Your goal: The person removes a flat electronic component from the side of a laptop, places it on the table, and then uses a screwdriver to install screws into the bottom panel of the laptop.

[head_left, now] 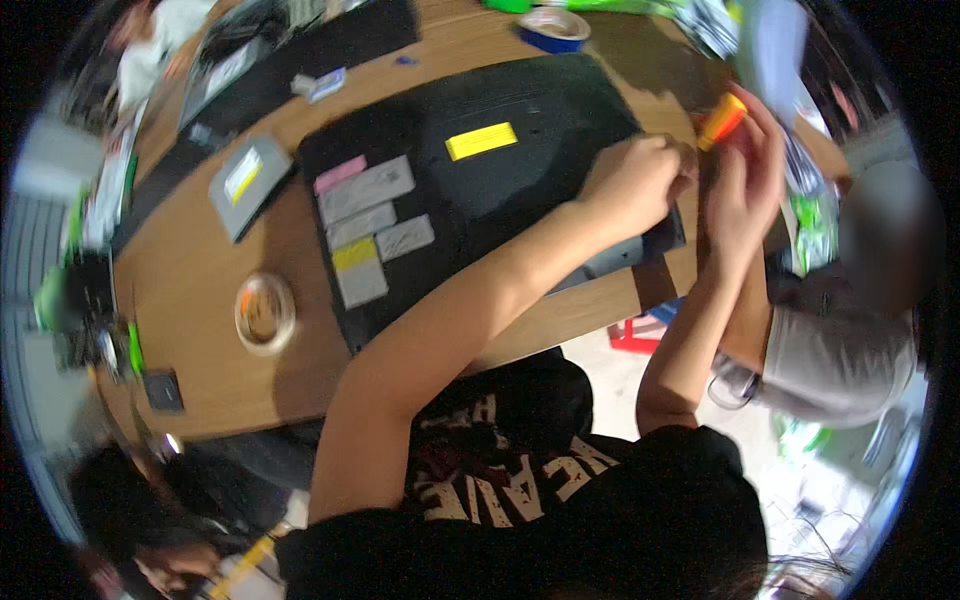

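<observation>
A large black flat panel (520,200) lies on the wooden table, with grey, pink and yellow labels stuck at its left and a yellow label (481,141) near its top. My left hand (640,180) is curled closed above the panel's right edge, and whatever its fingertips hold is hidden. Just to its right, my right hand (745,185) is raised beyond the panel's edge. Between its thumb and fingers is a short orange-and-yellow object (723,122), too blurred to name.
A roll of tape (265,314) and a grey plate with a yellow label (248,187) lie left of the panel. Behind it sits a blue tape roll (554,30). Another person's grey sleeve (840,360) and forearm are close on the right. Other people are at the left.
</observation>
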A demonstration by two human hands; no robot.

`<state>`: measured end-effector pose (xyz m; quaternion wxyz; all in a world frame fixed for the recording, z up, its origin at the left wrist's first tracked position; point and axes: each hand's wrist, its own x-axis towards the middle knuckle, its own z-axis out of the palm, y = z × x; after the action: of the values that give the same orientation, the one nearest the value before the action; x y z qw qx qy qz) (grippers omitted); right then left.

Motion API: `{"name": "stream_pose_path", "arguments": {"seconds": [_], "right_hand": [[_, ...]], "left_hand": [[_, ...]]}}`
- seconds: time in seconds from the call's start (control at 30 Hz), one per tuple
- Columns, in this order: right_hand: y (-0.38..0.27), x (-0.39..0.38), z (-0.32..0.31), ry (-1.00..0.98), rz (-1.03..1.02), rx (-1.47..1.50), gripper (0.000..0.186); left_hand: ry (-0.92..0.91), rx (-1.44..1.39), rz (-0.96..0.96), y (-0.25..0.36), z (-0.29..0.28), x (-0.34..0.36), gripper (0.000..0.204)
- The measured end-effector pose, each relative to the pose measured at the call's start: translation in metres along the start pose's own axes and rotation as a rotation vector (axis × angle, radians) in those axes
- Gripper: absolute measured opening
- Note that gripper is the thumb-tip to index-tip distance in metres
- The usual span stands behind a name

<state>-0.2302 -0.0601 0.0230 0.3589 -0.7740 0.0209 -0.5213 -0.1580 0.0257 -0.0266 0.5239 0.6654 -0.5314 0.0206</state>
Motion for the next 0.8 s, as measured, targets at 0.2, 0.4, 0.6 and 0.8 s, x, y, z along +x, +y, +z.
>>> {"name": "stream_pose_path", "arguments": {"seconds": [0.2, 0.4, 0.6, 0.8], "right_hand": [[-0.001, -0.003, -0.015, -0.146, 0.048, -0.041, 0.037], [-0.008, 0.014, -0.026, 0.035, -0.204, -0.138, 0.019], [-0.006, 0.014, -0.035, -0.313, 0.004, 0.115, 0.022], [0.001, 0.014, -0.024, -0.117, -0.241, 0.009, 0.021]], "left_hand": [[-0.187, 0.181, -0.089, -0.004, -0.005, 0.006, 0.016], [-0.32, 0.044, -0.127, -0.001, -0.016, 0.011, 0.015], [-0.393, 0.028, -0.075, 0.0, -0.032, 0.012, 0.013], [-0.273, 0.09, -0.031, -0.001, -0.026, 0.009, 0.01]]}}
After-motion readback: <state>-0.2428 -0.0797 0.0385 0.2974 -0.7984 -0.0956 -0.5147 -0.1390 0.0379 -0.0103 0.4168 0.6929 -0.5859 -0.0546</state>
